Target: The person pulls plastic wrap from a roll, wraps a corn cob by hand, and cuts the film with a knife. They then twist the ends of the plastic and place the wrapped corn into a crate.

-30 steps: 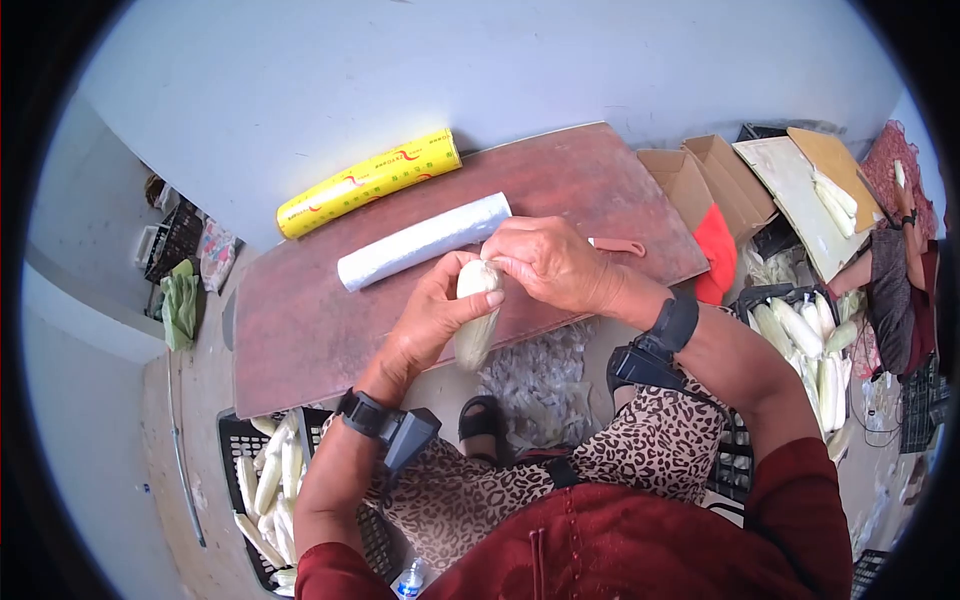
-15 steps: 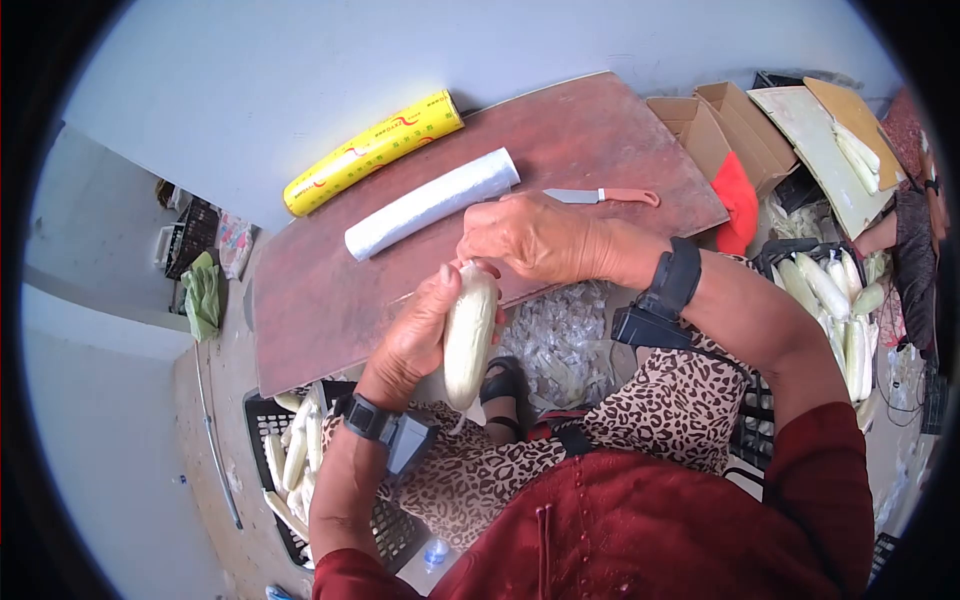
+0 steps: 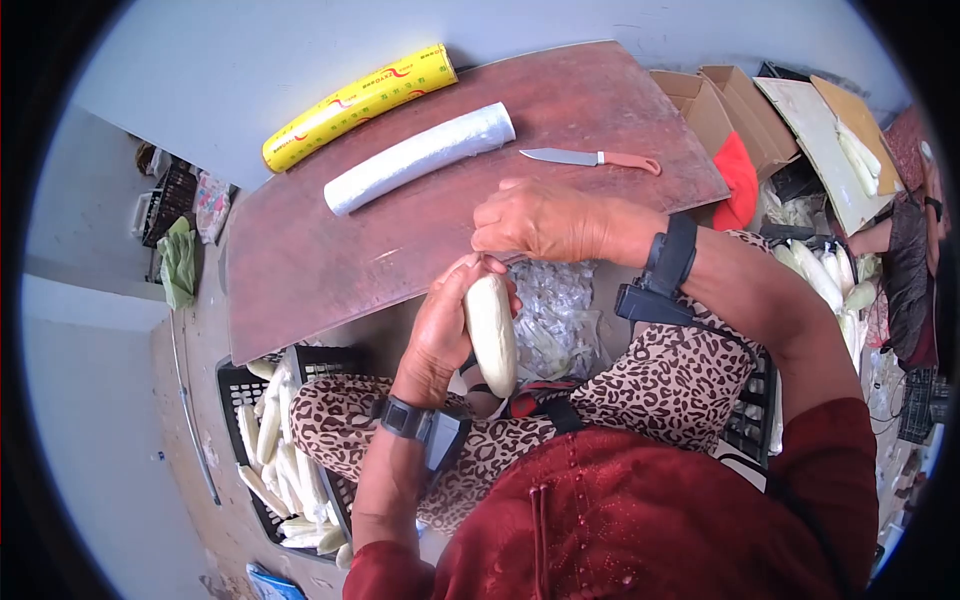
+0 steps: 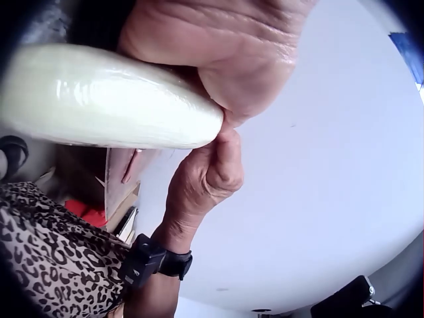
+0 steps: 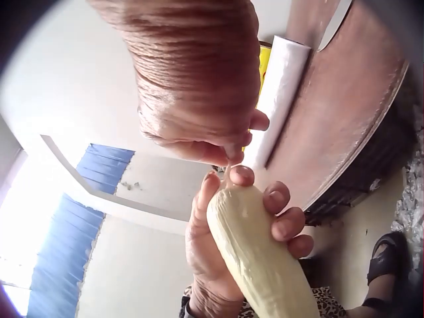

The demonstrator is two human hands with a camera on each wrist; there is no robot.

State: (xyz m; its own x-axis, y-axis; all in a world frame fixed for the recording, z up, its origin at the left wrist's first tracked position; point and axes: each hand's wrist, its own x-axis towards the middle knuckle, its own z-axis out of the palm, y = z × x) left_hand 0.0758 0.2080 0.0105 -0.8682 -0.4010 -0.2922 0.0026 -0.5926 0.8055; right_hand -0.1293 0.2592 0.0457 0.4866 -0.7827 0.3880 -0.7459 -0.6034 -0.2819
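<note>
My left hand (image 3: 440, 320) grips a pale, greenish-white long vegetable (image 3: 492, 340) wrapped tightly in clear film. In the right wrist view the left fingers (image 5: 287, 224) curl round its upper side. A twisted tail of film (image 5: 227, 179) stands out from the tip. My right hand (image 3: 545, 220) pinches that tail just beyond the vegetable's end, with the fist turned over it. Both hands are in front of the brown table (image 3: 400, 255), above the lap.
On the table lie a white film roll (image 3: 420, 158), a yellow printed roll (image 3: 360, 108) and a knife (image 3: 590, 158). Black crates (image 3: 230, 380) of pale vegetables stand on both sides. Cardboard boxes (image 3: 740, 115) and a red cloth (image 3: 736, 180) sit at right. Another person's arm (image 3: 933, 190) shows far right.
The vegetable has swung lower end outward and come nearer the body, held in the left hand. The right hand stays at its tip. The knife, partly covered before, now shows whole.
</note>
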